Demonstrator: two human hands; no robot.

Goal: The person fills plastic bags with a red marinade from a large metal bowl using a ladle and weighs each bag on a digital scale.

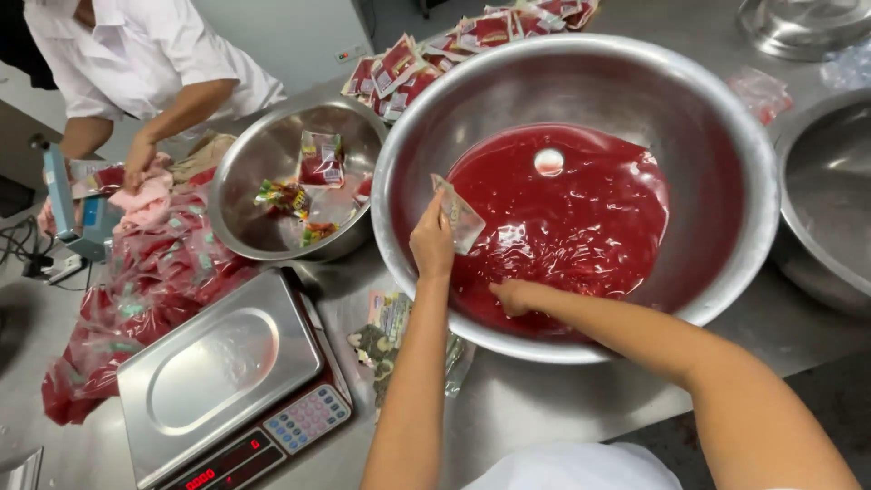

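A left hand (432,243) pinches an emptied clear sachet (458,215) between closed fingers over glossy red sauce (572,222) pooled in a large steel bowl (726,136) mid-surface, while the right hand (513,295) dips in, fingers hidden.

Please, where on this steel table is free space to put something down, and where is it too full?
Bare table lies in front of the big bowl of red sauce, right of the scale. The scale's own pan is bare. Crowded: the left side with red filled bags, and the back with packets.
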